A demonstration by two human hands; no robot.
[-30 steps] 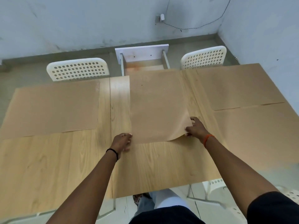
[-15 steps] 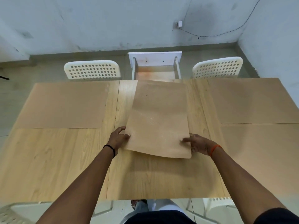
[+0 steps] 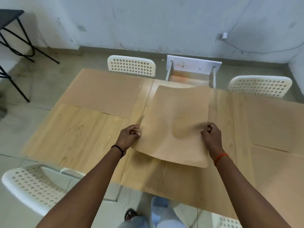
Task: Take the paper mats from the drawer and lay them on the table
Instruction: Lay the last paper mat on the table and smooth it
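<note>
A brown paper mat (image 3: 177,116) hangs lifted and buckled above the middle of the wooden table (image 3: 85,129). My left hand (image 3: 129,137) pinches its left edge and my right hand (image 3: 211,137) pinches its right edge. Another mat (image 3: 105,92) lies flat at the far left of the table. Two more mats lie on the right side, one farther (image 3: 273,122) and one nearer (image 3: 269,181). The white drawer (image 3: 192,71) stands pulled out at the table's far edge, its visible bottom bare.
White perforated chairs stand at the far left (image 3: 131,65), far right (image 3: 259,85) and near left (image 3: 32,186). A black metal stand (image 3: 14,35) is at the back left by the wall. My legs (image 3: 161,214) show below the table's near edge.
The mat has been pulled toward me and raised off the table, bending in the middle. Both hands moved from its near corners to grips on its side edges. The view swung left.
</note>
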